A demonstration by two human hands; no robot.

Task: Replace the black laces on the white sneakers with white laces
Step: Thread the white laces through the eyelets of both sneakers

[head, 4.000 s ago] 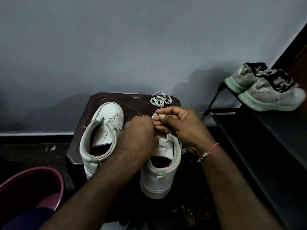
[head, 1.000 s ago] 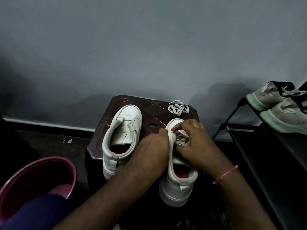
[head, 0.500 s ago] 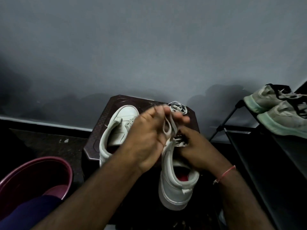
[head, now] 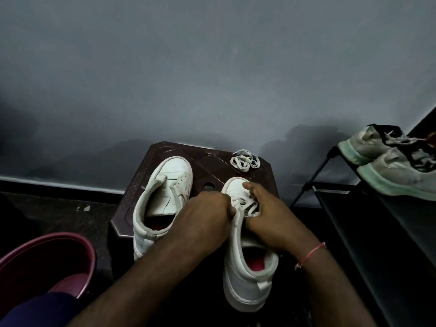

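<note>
Lacing is in hand on the near sneaker, toe on the table; left hand fingers pinch the white lace at the eyelets, right hand fingers curl round the sneaker; next, I judge, threading the following eyelet needs a steady pull

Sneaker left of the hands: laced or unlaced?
Unlaced: the sneaker shows bare eyelets and a loose tongue; no lace runs through it.
</note>
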